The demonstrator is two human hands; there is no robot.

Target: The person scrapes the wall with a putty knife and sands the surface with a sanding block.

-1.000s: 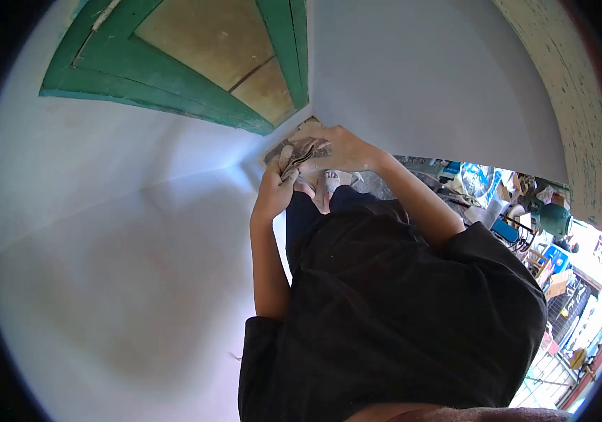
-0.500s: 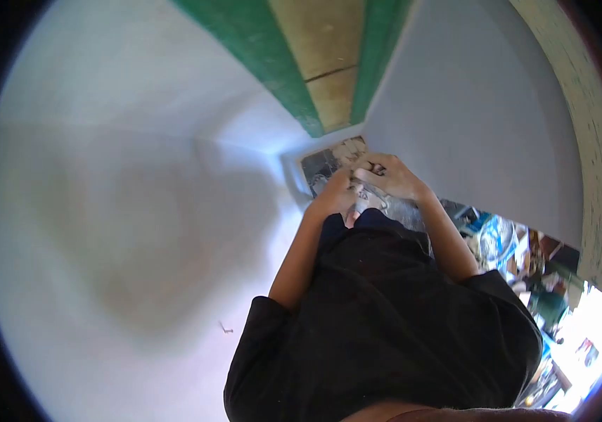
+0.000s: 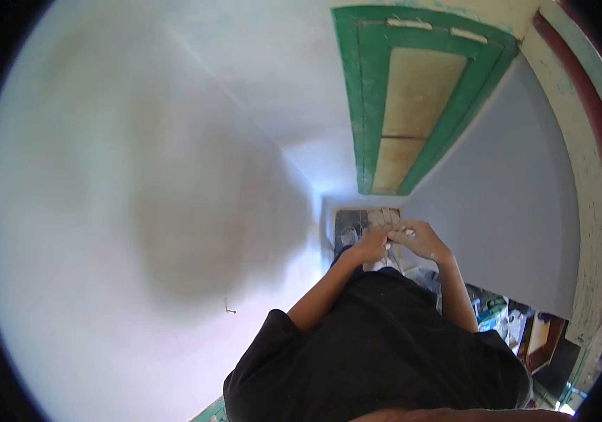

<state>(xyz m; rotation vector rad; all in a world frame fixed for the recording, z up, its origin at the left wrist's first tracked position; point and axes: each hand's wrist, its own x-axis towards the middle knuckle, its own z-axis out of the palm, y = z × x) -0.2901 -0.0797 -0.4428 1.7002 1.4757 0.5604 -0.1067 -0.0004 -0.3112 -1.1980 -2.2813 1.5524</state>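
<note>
In front of my dark shirt [image 3: 378, 344], my two hands meet, fingertips close together or touching. My left hand [image 3: 370, 247] has its fingers closed in a pinch toward the right one. My right hand [image 3: 422, 240] is curled, with thumb and fingers brought inward. Small whitish bits show at its fingers, too small to name. Whatever lies between the fingertips cannot be made out. Beneath the hands is a patch of floor [image 3: 345, 219] with dark and pale areas.
A green-framed door or shutter [image 3: 366, 105] with tan panels stands ahead. A white wall [image 3: 69, 232] rises on the left, with a small hook-like piece [image 3: 230, 310] on it. A grey panel [image 3: 505, 190] lies to the right, with assorted clutter [image 3: 505, 316] below it.
The view has tilted up and shifted, so more of the green frame shows and my hands appear lower and further right. My hands stay together; whitish bits now show at the right fingers.
</note>
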